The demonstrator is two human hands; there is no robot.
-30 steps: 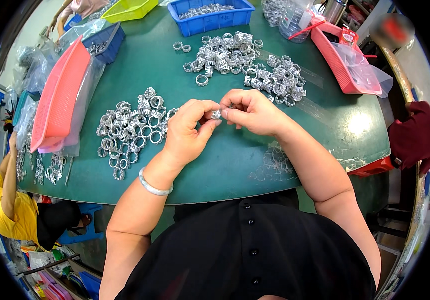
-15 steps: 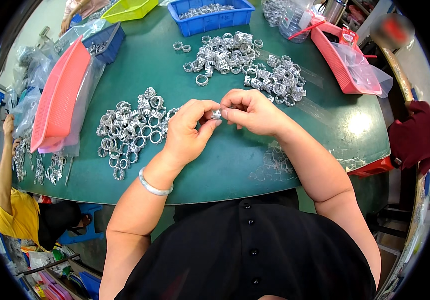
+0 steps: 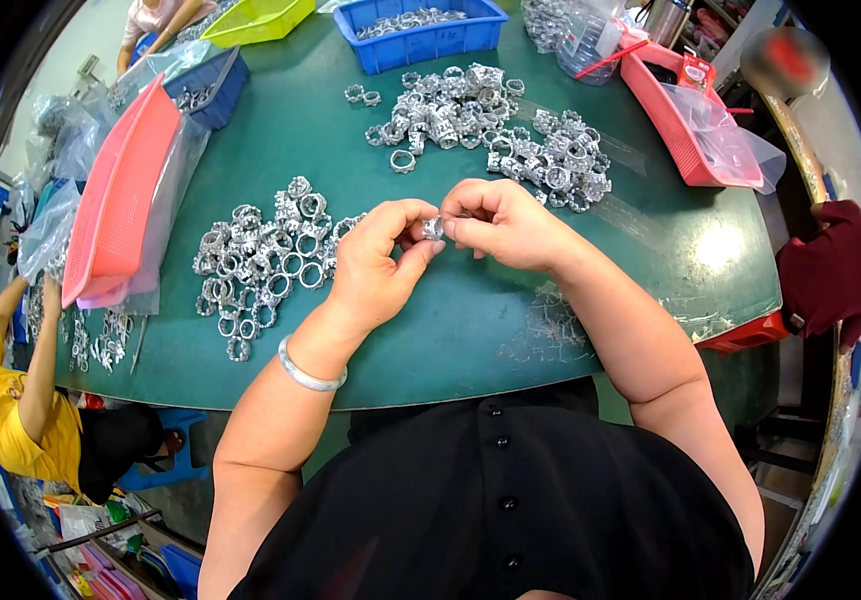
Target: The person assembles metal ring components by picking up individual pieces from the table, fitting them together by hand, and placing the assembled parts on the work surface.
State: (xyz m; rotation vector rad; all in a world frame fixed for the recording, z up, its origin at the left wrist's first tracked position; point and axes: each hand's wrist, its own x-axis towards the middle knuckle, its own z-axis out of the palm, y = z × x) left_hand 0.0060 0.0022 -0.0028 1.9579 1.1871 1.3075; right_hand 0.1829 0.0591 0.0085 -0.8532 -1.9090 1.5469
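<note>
Between my two hands, over the middle of the green table (image 3: 430,350), is a small silver ring (image 3: 433,229). My left hand (image 3: 382,255) pinches it between thumb and forefinger. From the other side, my right hand (image 3: 503,225) meets it with thumb and forefinger closed at its edge; whether a smaller part sits in those fingertips is hidden. Left of my left hand lies a loose pile of silver rings (image 3: 270,260). Beyond my hands are another heap of rings (image 3: 450,108) and, to its right, a further cluster (image 3: 560,160).
A pink basket (image 3: 115,200) stands at the left, near a dark blue bin (image 3: 225,90). At the back are a blue tray (image 3: 420,40) of silver pieces and a yellow-green tray (image 3: 260,20). Another pink basket (image 3: 685,140) sits right. A person in yellow (image 3: 35,425) works at far left.
The ring in my fingers has turned slightly and shows more of its band; my hands stay in place. The person in yellow has raised both arms toward the bags at left.
</note>
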